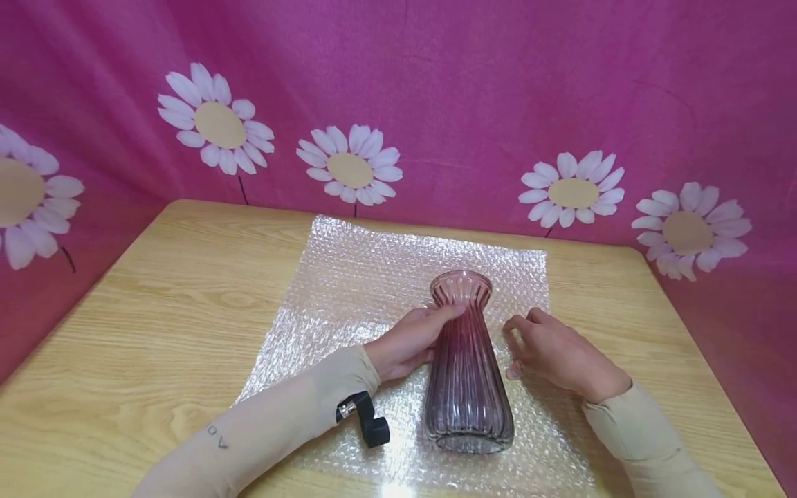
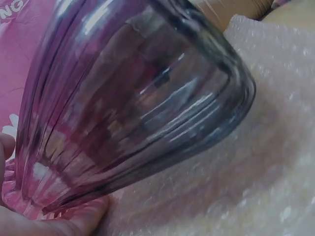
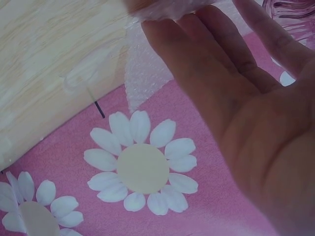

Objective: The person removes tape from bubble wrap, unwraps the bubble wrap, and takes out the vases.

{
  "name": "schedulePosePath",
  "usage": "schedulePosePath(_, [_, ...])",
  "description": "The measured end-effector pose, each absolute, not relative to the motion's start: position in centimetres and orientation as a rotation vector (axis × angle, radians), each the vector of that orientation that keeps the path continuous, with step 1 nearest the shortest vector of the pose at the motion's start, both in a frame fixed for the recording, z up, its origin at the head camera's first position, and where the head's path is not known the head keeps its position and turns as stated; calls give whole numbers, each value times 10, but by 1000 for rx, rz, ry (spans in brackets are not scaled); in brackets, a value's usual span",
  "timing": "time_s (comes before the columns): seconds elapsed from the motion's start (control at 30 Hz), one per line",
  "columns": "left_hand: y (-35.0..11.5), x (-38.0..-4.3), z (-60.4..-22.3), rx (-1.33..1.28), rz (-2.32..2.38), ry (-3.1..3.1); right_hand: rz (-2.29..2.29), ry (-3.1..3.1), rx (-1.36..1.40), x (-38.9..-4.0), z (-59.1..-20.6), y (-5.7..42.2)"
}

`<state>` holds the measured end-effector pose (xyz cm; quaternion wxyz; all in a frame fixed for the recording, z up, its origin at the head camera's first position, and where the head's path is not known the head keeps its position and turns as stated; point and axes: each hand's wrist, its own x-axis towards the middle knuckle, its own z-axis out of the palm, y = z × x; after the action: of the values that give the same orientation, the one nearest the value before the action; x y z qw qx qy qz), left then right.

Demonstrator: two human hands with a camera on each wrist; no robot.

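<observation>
A ribbed glass vase (image 1: 470, 373), pink at its flared mouth and grey-purple toward the base, lies tilted over the bubble wrap with its base toward me. My left hand (image 1: 414, 340) grips its neck, thumb across the front. In the left wrist view, fingers (image 2: 74, 219) curl round the narrow neck, and the wide base of the vase (image 2: 147, 98) points away. Just right of the vase, my right hand (image 1: 557, 353) is over the bubble wrap with its fingers loosely bent. Fingertips of the right hand (image 3: 246, 98) reach the bubble wrap (image 3: 147, 59) in the right wrist view.
A sheet of clear bubble wrap (image 1: 349, 277) is spread across the middle of the wooden table (image 1: 187, 297). Behind stands a pink cloth (image 1: 461, 104) printed with white daisies. A black strap (image 1: 371, 423) hangs at the left sleeve.
</observation>
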<state>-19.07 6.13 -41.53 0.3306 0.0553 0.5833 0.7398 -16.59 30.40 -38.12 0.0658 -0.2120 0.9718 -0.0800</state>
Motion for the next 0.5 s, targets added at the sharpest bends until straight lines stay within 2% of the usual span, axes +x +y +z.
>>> schedulePosePath(0.5, [72, -192, -415, 3, 2022, 1472, -251, 2944, -660, -166, -383, 303])
